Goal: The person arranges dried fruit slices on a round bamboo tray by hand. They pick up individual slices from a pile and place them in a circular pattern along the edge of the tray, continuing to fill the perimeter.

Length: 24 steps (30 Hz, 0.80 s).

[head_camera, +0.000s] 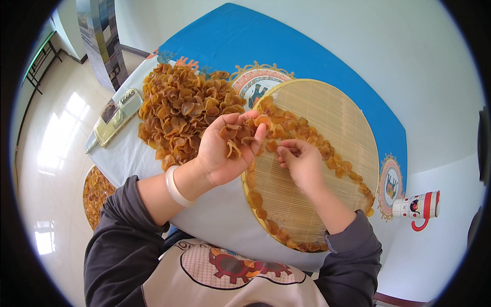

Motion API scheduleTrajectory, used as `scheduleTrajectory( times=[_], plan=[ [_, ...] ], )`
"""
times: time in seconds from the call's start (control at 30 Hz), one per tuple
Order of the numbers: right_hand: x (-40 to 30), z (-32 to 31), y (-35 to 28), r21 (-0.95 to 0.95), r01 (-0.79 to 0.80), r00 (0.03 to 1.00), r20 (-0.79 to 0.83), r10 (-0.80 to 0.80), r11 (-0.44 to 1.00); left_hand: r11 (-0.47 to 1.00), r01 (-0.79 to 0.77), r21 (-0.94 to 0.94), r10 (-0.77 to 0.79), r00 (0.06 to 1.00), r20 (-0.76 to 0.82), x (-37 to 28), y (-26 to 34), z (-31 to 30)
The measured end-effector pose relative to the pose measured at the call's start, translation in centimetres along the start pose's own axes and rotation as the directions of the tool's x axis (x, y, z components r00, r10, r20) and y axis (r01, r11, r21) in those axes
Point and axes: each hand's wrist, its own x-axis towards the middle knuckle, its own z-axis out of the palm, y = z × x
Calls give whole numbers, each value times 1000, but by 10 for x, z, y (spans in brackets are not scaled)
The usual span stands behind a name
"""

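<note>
Palm up, my left hand [226,149] cups several thin amber-brown dried slices [238,134], one of them pinched at its fingertips. My right hand [303,163] grips the edge of a single slice [272,146] between thumb and forefinger, low over a round bamboo tray [291,180]. I cannot tell whether that slice touches the tray. A band of overlapping slices [324,147] crosses the tray diagonally, and more line its near left rim. To the left of the tray rises a large heap of the same slices [184,111], partly behind my left hand.
A blue and white tablecloth [245,34] covers the table. At its left edge lies a phone in a clear case [119,117]. A lidded mug with a red handle [417,206] is at the right. Below the table's left side, another round tray holds slices [98,195].
</note>
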Motion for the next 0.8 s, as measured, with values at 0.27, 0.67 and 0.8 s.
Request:
scheduleTrajectory(
  times=[0.27, 0.67, 0.8],
  plan=[
    [-4, 4, 0, -266, 143, 988, -21, -154, 953, 1000, -5, 9, 5, 1000, -28, 1, 0, 0],
    [-4, 4, -8, -298, 153, 987, -6, -162, 942, 999, 27, 46, -27, 1000, -2, 0, 1, 0],
    [-4, 3, -8, -293, 182, 983, 21, -184, 939, 999, 14, 37, -14, 1000, -1, 1, 1, -2]
  ],
)
